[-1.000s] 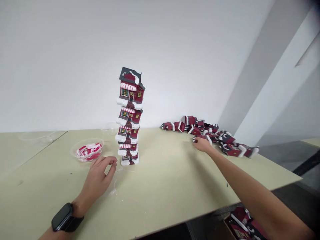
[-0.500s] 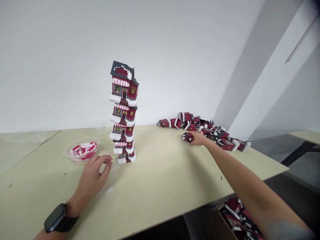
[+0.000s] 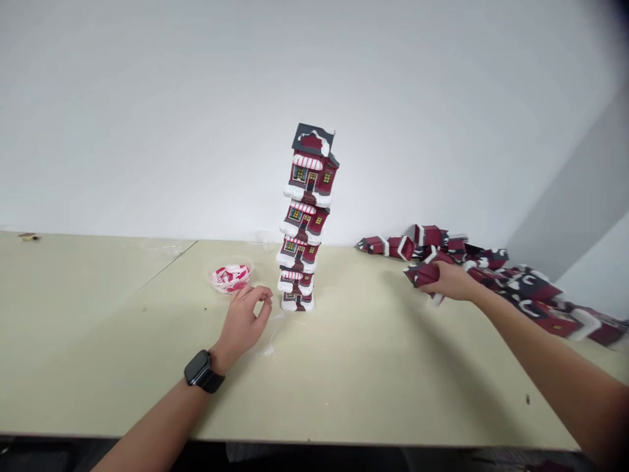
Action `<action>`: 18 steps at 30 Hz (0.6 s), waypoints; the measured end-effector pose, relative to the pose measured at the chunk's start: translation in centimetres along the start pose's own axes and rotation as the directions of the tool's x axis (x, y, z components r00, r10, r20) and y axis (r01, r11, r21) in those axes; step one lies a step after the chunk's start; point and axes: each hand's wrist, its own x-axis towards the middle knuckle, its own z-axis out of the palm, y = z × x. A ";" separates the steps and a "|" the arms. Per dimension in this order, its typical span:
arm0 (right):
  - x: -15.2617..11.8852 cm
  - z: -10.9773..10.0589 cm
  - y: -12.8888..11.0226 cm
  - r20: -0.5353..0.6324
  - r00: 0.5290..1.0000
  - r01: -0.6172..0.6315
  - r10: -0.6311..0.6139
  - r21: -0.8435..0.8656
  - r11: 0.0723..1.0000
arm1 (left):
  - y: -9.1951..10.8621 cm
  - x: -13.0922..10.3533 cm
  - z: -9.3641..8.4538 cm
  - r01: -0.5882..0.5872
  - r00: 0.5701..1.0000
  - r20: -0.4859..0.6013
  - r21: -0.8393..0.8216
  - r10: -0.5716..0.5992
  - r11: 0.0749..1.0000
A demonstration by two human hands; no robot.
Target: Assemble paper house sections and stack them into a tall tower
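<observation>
A leaning stack of miniature red houses, with snowy white bases and striped awnings, stands mid-table. Just left of its foot is my left hand, thumb and index finger pinched together; anything between the tips is too small to make out. A black watch is on that wrist. Beside the hand sits a clear round bowl of red-and-white striped awning pieces. Over at the right, my right hand grips a miniature house with a dark roof, tilted and partly hidden by the fingers.
More miniature houses lie heaped on their sides along the right back of the table. A white wall rises behind. Thin clear strands lie near the stack, and a small scrap is at the far left.
My right hand has drawn a miniature house away from the heap and lifted it. The view has swung right-to-left, so the stack appears further right. My left hand keeps its pinch beside the stack.
</observation>
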 end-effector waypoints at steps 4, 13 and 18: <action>-4.1 0.5 -7.7 -0.020 1.000 0.008 0.001 0.422 0.906 | 0.0 -0.2 0.3 0.009 1.000 0.009 -0.016 -0.009 1.000; -12.8 7.1 -19.8 0.060 0.993 -0.073 0.101 0.988 0.135 | -0.2 -0.4 0.3 0.056 0.998 -0.019 -0.024 -0.056 0.998; -13.9 11.4 -17.7 0.160 0.968 -0.196 0.192 0.963 0.187 | -0.1 -1.0 0.5 0.076 0.997 -0.024 -0.023 -0.077 0.997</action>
